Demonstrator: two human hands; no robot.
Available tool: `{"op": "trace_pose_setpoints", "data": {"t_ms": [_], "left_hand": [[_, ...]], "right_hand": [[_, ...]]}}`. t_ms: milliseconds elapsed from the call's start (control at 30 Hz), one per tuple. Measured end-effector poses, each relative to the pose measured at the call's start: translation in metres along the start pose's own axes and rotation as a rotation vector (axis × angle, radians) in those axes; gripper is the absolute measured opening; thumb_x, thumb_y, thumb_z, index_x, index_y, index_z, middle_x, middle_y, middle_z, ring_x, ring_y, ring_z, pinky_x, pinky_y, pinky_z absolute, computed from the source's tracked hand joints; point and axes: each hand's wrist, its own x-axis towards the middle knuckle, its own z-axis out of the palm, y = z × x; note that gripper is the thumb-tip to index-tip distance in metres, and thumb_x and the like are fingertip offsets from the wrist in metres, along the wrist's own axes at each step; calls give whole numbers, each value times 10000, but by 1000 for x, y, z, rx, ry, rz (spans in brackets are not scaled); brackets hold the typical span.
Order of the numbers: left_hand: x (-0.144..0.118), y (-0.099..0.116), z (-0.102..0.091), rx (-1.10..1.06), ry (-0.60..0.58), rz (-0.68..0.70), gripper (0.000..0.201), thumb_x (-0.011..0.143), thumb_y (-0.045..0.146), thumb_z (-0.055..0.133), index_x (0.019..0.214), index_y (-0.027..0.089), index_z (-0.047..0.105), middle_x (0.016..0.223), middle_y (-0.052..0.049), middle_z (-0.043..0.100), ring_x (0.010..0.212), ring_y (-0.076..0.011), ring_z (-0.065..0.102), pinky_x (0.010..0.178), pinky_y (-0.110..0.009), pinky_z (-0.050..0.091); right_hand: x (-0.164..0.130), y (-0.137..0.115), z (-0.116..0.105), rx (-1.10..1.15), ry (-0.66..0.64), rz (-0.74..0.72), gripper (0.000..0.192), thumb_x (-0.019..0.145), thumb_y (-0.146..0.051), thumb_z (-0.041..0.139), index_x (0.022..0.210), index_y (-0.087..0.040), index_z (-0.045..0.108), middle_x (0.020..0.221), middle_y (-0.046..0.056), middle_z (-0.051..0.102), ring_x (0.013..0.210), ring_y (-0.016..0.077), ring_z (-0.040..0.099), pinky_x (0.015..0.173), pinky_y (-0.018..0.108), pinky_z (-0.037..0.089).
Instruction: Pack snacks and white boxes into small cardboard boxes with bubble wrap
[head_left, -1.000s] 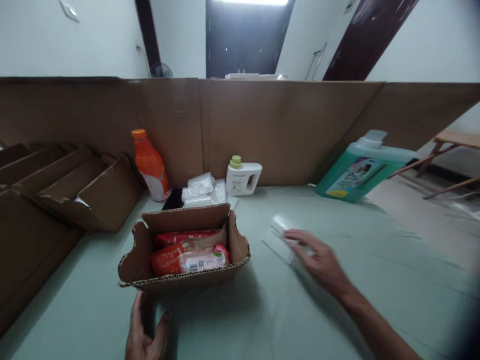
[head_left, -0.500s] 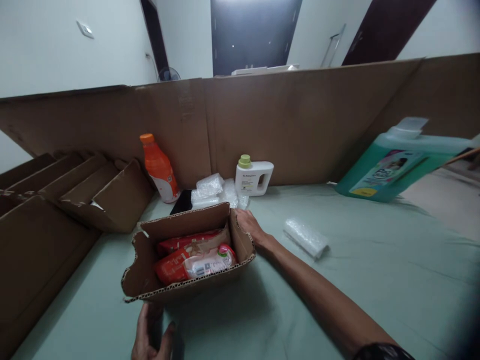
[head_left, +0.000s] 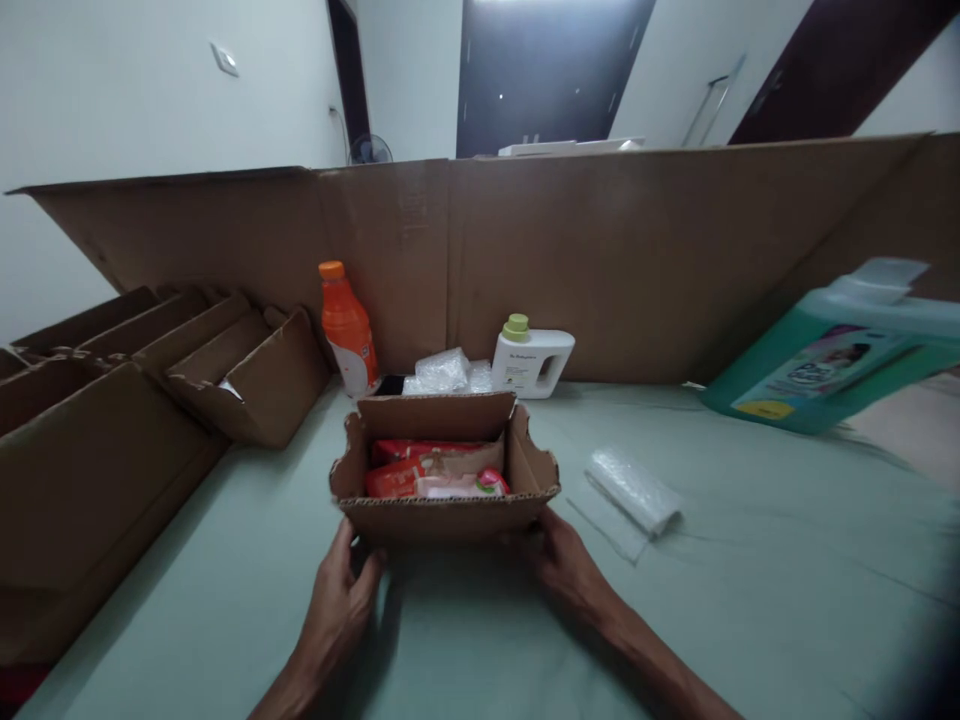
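Brown corrugated cardboard fills the left side — a row of folded carton pieces [head_left: 225, 370] leaning one behind another on the pale green table cover [head_left: 750, 600]. Next to them, against the tall cardboard wall [head_left: 600, 260], an orange bottle [head_left: 347, 328] stands upright, then a heap of bubble wrap [head_left: 442, 372], then a small white jug with a green cap [head_left: 531, 358]. In front of these, near the middle, sits the small open cardboard box [head_left: 446, 470] with red and pink packets [head_left: 431, 475] lying inside; its long axis runs left to right across the view. The left hand [head_left: 337, 600] is at the box's near left corner, fingers curled loosely against the front wall and underside, while the right hand [head_left: 559, 560] presses at the near right corner, fingers tucked under the edge — so the box lies directly ahead of both, held between them, neither hand clearly nearer. Just right of the box a folded piece of bubble wrap [head_left: 634, 490] lies flat, apart from the right hand. Farthest right, a large teal detergent jug [head_left: 825, 360] rests against the cardboard wall.
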Motion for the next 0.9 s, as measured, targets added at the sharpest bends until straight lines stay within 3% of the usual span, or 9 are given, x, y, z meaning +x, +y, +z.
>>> {"op": "trace_pose_setpoints", "data": {"t_ms": [133, 300, 400, 467, 533, 633, 700, 767, 900], "left_hand": [[45, 16, 27, 26, -82, 73, 475, 869, 391, 555, 1271, 138, 563, 1139, -101, 699, 994, -231, 665, 854, -318, 520], [68, 11, 35, 17, -103, 51, 547, 882, 412, 574, 1361, 156, 511, 1226, -124, 669, 1093, -246, 643, 967, -365, 492], [44, -2, 28, -65, -116, -44, 764, 886, 436, 616, 1545, 209, 301, 1443, -164, 549, 1337, -268, 533, 1136, -418, 388], [14, -11, 22, -105, -81, -109, 858, 885, 467, 635, 1588, 243, 198, 1513, -178, 482, 1412, -285, 468, 1172, -460, 355], [-20, -16, 18, -125, -61, -122, 865, 890, 493, 634, 1593, 263, 184, 1523, -183, 472, 1409, -303, 475, 1163, -497, 374], [-63, -18, 13, -107, -79, -103, 776, 903, 511, 615, 1561, 252, 296, 1497, -180, 510, 1373, -328, 514, 1140, -525, 406], [-80, -17, 12, -89, -150, -107, 692, 887, 520, 635, 1485, 231, 441, 1464, -175, 549, 1345, -346, 539, 1122, -524, 431], [-87, -14, 13, -115, -227, -105, 681, 844, 525, 688, 1428, 221, 514, 1454, -172, 563, 1337, -355, 546, 1106, -508, 451], [-87, -2, 25, -366, -238, -151, 1048, 687, 543, 831, 1543, 213, 324, 1543, -214, 449, 1405, -372, 471, 1103, -489, 451]], "right_hand": [[22, 2, -9, -29, 104, 100, 431, 796, -430, 590, 1136, -169, 633, 821, 52, 720, 647, 218, 624, 604, 350, 531], [24, 6, -19, -51, 90, -7, 521, 833, -393, 579, 1293, -149, 586, 1121, 133, 730, 899, 260, 685, 761, 387, 564], [11, 20, -44, -225, 217, -145, 483, 856, -382, 576, 1303, -205, 615, 1359, 137, 644, 1226, 311, 599, 1003, 473, 495], [2, 33, -68, -376, 344, -140, 500, 807, -376, 638, 1277, -205, 648, 1461, 146, 572, 1361, 351, 489, 1117, 534, 379], [-3, 46, -93, -436, 442, -33, 496, 735, -357, 693, 1199, -182, 693, 1435, 173, 592, 1359, 395, 478, 1132, 572, 327], [-8, 53, -118, -371, 543, 99, 344, 769, -383, 634, 1018, -168, 735, 1158, 177, 734, 1157, 383, 618, 1029, 542, 423], [-16, 43, -121, -323, 560, 102, 354, 849, -453, 550, 977, -176, 728, 978, 132, 760, 970, 322, 678, 901, 460, 505], [-31, 21, -112, -196, 528, 68, 406, 889, -533, 523, 993, -192, 716, 936, 85, 755, 874, 263, 685, 811, 379, 535], [-72, -44, -77, 513, 354, 51, 431, 802, -590, 717, 1030, -224, 714, 987, 54, 756, 868, 218, 686, 805, 328, 546]]}}
